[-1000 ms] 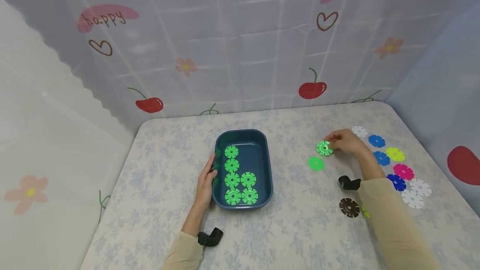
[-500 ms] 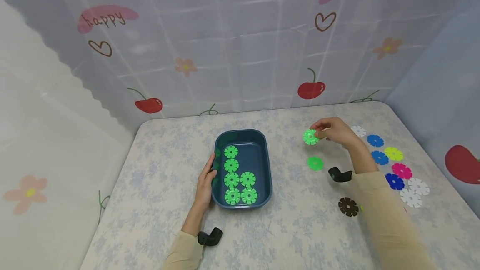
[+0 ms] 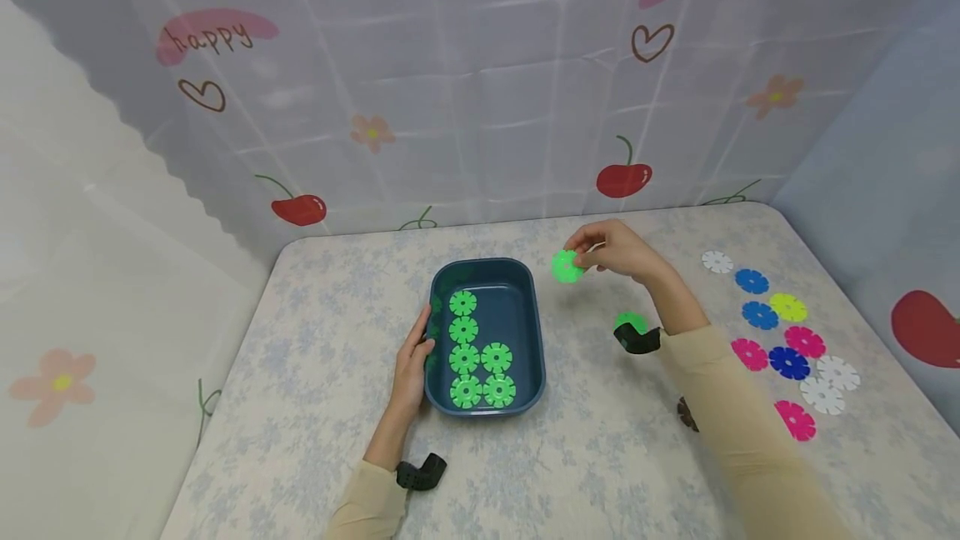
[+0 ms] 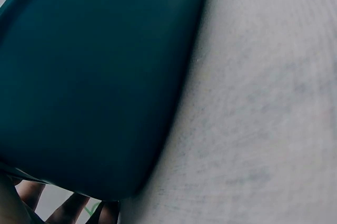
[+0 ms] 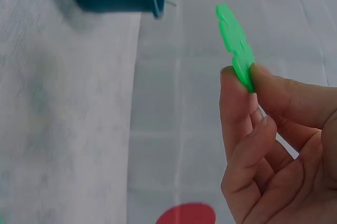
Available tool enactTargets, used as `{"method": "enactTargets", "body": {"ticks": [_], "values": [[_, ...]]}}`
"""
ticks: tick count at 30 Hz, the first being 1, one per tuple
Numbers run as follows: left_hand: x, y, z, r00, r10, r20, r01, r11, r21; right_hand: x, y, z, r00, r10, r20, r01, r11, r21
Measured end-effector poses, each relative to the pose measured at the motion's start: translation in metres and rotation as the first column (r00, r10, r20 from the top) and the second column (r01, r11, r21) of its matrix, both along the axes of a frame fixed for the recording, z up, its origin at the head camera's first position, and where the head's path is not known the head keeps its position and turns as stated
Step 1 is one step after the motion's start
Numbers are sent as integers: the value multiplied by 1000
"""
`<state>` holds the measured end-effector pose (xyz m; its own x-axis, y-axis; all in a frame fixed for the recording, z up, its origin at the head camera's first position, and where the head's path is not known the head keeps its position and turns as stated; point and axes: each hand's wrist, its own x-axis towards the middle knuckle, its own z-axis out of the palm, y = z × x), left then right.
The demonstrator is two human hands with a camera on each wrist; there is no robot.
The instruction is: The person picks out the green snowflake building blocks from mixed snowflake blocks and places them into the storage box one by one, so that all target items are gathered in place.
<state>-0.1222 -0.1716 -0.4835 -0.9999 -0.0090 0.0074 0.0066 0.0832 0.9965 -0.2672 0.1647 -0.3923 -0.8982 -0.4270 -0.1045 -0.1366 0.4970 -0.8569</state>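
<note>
My right hand [image 3: 618, 252] pinches a bright green notched plastic disc [image 3: 566, 267] between thumb and fingers, above the table to the right of the tray. In the right wrist view that disc [image 5: 234, 45] is tilted nearly edge-on. A dark blue rectangular tray [image 3: 517, 332] stands mid-table, with several green notched discs [image 3: 463, 330] lying along its left side and near end. My left hand [image 3: 410, 369] holds the tray's left side, thumb at the rim, fingers along the outer wall. One more green disc [image 3: 632, 322] lies on the table, partly hidden by the right wrist camera.
Loose discs in white [image 3: 717, 262], blue [image 3: 752, 281], yellow [image 3: 788, 307] and pink [image 3: 805, 342] lie at the table's right side. A brown disc [image 3: 687, 415] is partly covered by the right sleeve. A printed curtain [image 3: 487, 132] hangs behind the table.
My right hand has lifted the green disc and carried it left towards the tray. Pink discs that its sleeve hid now show. The left hand and tray have stayed still.
</note>
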Motion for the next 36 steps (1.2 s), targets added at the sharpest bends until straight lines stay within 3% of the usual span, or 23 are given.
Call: {"method": "enactTargets", "body": {"ticks": [12,20,32,36], "values": [[-2,1,0,1000,-1,3,1,1000,5,-9,-61,-5,987,160,-16,-160,987,-8],[0,-1,0,1000,2,6,-2,1000,3,-11,-93,-19,945,327,23,-328,945,15],[0,0,1,1000,-9,-3,9,1000,-1,-11,-120,-33,900,427,87,-435,893,115],[-1,-1,1,1000,-4,-5,4,1000,-1,-11,-127,-35,897,434,89,-443,881,168]]}}
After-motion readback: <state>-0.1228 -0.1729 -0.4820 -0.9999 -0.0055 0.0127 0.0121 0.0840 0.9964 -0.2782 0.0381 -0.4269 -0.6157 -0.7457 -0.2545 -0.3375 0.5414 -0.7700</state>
